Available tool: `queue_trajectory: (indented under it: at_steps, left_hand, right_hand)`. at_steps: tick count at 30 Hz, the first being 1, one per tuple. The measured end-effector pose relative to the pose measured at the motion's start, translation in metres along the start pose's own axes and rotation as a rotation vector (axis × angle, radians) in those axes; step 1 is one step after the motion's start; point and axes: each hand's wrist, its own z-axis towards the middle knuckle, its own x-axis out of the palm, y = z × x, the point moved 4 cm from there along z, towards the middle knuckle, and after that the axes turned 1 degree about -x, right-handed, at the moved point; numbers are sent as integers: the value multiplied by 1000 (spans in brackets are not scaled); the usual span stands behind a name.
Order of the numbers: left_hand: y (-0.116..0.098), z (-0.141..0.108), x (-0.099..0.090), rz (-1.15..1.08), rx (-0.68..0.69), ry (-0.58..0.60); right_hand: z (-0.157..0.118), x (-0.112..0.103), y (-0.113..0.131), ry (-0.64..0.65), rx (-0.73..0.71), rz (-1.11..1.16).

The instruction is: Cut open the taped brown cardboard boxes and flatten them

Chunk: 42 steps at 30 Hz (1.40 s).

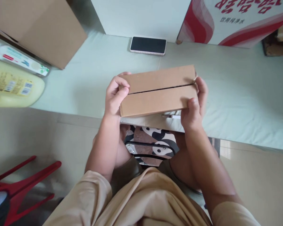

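A brown cardboard box (158,100) is held between my two hands over the near edge of the covered table. Its two top flaps meet at a narrow dark seam along the length. My left hand (115,96) grips the left end, thumb and a bent finger pinching near the seam. At the right end, my right hand (194,105) is closed on the box, with the thumb low on the front flap and a finger by the far corner. Partly under the box, close to my right hand, lies a small white and dark object (173,116), maybe a box cutter.
A phone (148,45) lies on the pale green tablecloth (238,94), before a white panel (143,15) and a red-white carton (233,28). A large cardboard box (44,28) and bottles (11,81) are at left. A red stool (21,185) stands on the floor.
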Motion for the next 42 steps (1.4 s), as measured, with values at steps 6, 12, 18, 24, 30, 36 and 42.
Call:
queue_trajectory:
  at_steps: [6, 12, 18, 24, 30, 36, 42]
  left_hand:
    - [-2, -1, 2, -35, 34, -90]
    - [1, 4, -15, -119, 43, -194]
    - [4, 0, -26, 8, 89, -363]
    - [0, -10, 2, 193, 206, -267]
    - [3, -6, 4, 196, 168, -280]
    - [4, -2, -21, 91, 113, -357]
    - [0, -6, -33, 198, 167, -411]
  right_hand:
    - [-5, -1, 2, -102, 11, 106]
    - [-14, -1, 3, -36, 116, 186]
    - [-16, 5, -7, 90, 330, 56]
    - [-10, 16, 3, 241, 300, 150]
    - [-7, 14, 7, 235, 278, 80]
    - [-12, 21, 10, 363, 304, -203]
    - [-20, 43, 22, 421, 180, -513]
